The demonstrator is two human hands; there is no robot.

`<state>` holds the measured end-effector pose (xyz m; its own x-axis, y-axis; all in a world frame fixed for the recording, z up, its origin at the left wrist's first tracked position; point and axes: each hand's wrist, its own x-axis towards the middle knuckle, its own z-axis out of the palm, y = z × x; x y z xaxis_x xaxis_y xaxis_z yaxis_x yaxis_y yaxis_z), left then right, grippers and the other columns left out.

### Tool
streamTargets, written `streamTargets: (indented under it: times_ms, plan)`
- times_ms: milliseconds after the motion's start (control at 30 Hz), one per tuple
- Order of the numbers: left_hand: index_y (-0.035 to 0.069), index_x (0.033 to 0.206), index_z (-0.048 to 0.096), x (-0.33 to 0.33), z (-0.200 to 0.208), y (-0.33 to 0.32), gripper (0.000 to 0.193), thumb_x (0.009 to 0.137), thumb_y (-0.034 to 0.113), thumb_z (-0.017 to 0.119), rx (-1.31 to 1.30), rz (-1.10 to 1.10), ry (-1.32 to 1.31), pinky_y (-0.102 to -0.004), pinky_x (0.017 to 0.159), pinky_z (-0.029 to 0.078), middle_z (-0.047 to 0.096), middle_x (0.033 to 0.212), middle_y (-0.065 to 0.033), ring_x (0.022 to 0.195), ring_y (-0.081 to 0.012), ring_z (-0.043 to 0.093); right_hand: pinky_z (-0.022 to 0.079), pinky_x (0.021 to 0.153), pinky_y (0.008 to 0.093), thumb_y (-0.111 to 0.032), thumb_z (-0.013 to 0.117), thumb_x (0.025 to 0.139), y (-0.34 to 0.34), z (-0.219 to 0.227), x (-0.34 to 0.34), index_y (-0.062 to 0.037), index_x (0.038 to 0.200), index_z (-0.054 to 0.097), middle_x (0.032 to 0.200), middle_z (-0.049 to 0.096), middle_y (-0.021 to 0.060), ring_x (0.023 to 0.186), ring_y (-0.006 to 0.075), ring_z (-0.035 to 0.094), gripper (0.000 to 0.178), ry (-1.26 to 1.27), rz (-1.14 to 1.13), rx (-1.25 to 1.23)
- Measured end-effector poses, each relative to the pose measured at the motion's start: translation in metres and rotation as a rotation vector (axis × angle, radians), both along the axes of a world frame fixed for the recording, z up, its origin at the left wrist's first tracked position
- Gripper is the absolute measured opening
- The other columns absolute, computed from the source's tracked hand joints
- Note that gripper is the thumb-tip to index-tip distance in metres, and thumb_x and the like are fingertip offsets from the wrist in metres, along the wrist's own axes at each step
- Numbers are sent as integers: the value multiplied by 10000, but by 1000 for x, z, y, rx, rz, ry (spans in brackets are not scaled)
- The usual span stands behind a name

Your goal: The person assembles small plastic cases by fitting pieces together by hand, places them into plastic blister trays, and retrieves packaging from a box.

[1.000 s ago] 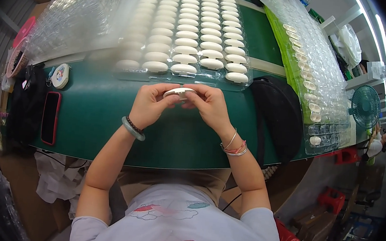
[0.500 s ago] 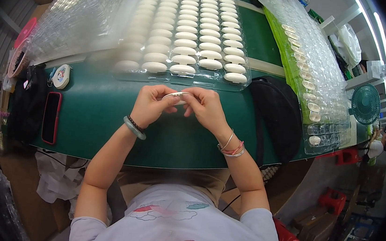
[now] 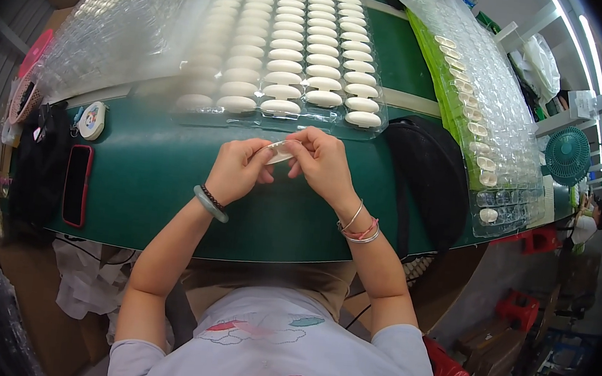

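Between my two hands, over the near part of the green table, is a small white oval plastic shell (image 3: pixel 280 153) with its hollow side showing. My left hand (image 3: pixel 239 169) pinches its left end between thumb and fingers. My right hand (image 3: pixel 322 162) closes on its right end; the fingertips partly cover it. Just beyond my hands lies a clear plastic tray (image 3: pixel 307 125) with rows of white oval pieces (image 3: pixel 280 107). On the right, a second clear tray (image 3: pixel 518 148) carries a column of open white shells (image 3: pixel 477 129).
A black pouch (image 3: pixel 430 179) lies right of my hands. To the left are a red-cased phone (image 3: pixel 77 185), a small white round-cornered case (image 3: pixel 92 120) and stacked clear trays (image 3: pixel 123 30). The green table's (image 3: pixel 165 225) front edge runs before my body. A green fan (image 3: pixel 568 156) stands far right.
The shell has tilted in my fingers, so its hollow inside now shows. My right hand has risen slightly, and the whole view has shifted a little.
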<state>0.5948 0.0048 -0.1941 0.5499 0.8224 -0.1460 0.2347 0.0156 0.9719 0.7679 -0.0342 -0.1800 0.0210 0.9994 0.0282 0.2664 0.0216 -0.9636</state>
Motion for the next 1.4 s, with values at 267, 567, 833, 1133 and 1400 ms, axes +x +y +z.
streamTargets:
  times_ms: [267,567,833,1133,1400]
  plan:
    - [-11,1079,591,7,1,1,231,916,133,513,-34,6,-129,-204,527,479,612,782,-53,632,-81,582,433,431,213,-83,592,843,3,0,7,48,895,620,650,628,86,495,102,592,144,133,-37,40]
    - [13,998,628,1,1,12,206,876,170,576,252,235,-62,-184,477,403,638,807,-35,588,-49,520,412,468,242,-153,628,810,27,-13,66,19,869,674,552,599,56,495,88,564,187,-124,-452,133]
    - [-18,892,646,-1,-3,13,150,857,114,584,516,306,-20,-248,530,440,637,724,-83,574,-118,561,471,580,342,-225,599,825,35,-5,73,-40,875,680,630,625,123,602,233,624,208,-450,-479,211]
    - [-20,862,634,-4,-3,14,112,833,81,595,660,294,-8,-283,522,437,615,719,-117,559,-185,559,484,758,384,-127,642,754,44,24,101,-91,877,691,939,585,136,874,309,592,137,-813,-336,167]
    - [-21,837,621,-2,-3,8,102,824,76,596,689,255,-45,-301,536,445,617,729,-127,565,-219,562,424,862,357,-98,616,788,30,14,130,-54,968,651,1017,550,140,992,304,519,188,-1189,56,101]
